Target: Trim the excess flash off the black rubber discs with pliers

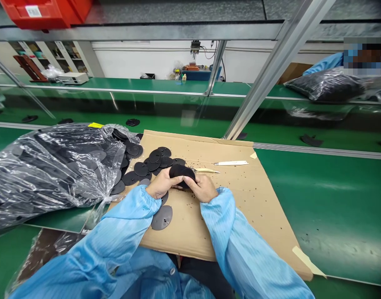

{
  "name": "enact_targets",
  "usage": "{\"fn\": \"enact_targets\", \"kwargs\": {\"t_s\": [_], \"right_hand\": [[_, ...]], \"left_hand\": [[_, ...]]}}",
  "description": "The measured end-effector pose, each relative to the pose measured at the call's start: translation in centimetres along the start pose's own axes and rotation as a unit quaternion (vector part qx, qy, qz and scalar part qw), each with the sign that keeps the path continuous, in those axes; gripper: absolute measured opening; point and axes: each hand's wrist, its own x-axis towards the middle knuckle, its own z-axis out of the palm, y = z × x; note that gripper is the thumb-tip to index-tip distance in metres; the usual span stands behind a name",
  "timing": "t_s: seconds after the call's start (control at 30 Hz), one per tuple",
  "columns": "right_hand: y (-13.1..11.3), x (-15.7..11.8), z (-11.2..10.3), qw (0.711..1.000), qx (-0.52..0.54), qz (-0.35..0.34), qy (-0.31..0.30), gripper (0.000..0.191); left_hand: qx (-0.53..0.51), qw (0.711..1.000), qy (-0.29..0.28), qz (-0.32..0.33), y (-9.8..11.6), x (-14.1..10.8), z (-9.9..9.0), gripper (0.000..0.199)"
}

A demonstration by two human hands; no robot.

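In front of me, my left hand (161, 182) and my right hand (202, 187) are closed on black plastic discs (181, 171). They look like a small overlapping stack, with both thumbs on the near side; the exact number is unclear. Just beyond my right hand is a slim tool with a yellowish handle (205, 170) and a pointed tip. Loose black discs (154, 160) lie in a pile to the left of my hands. A single disc (162, 217) lies flat nearer to me. Farther right rests a white-handled knife (232, 163).
Black crumbs dot the cardboard sheet (240, 216) under my hands. A clear plastic bag (53, 170) spills black discs at left. A slanting metal post (271, 79) rises beyond the cardboard. A red bin (47, 14) sits overhead. At far right is a person's blue sleeve (325, 63).
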Motion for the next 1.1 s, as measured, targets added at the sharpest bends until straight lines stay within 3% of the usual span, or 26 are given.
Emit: {"fn": "enact_targets", "kwargs": {"t_s": [0.13, 0.27, 0.53, 0.83, 0.93, 1.1], "right_hand": [[-0.2, -0.1, 0.6, 0.995, 0.085, -0.015, 0.059, 0.037], [0.2, -0.4, 1.2, 0.977, 0.191, -0.061, 0.078, 0.037], [-0.3, -0.7, 1.9, 0.976, 0.175, -0.055, 0.114, 0.028], [-0.6, -0.8, 2.1, 0.978, 0.105, -0.067, 0.166, 0.024], [-0.9, -0.7, 2.4, 0.974, 0.131, -0.055, 0.179, 0.024], [-1.2, -0.7, 2.7, 0.965, 0.218, -0.025, 0.145, 0.029]], "left_hand": [[-0.053, 0.998, 0.042, -0.01, 0.5, 0.3, 0.0, 0.052], [-0.091, 0.995, 0.013, -0.047, 0.7, 0.4, -0.2, 0.049], [-0.066, 0.994, -0.061, -0.058, 0.7, 0.0, 0.0, 0.048], [-0.054, 0.996, -0.064, -0.044, 0.2, -0.2, 0.2, 0.049], [-0.075, 0.994, -0.065, -0.04, 0.0, -0.1, 0.3, 0.047], [-0.104, 0.99, -0.082, -0.056, 0.3, -0.2, 0.2, 0.048]]}}
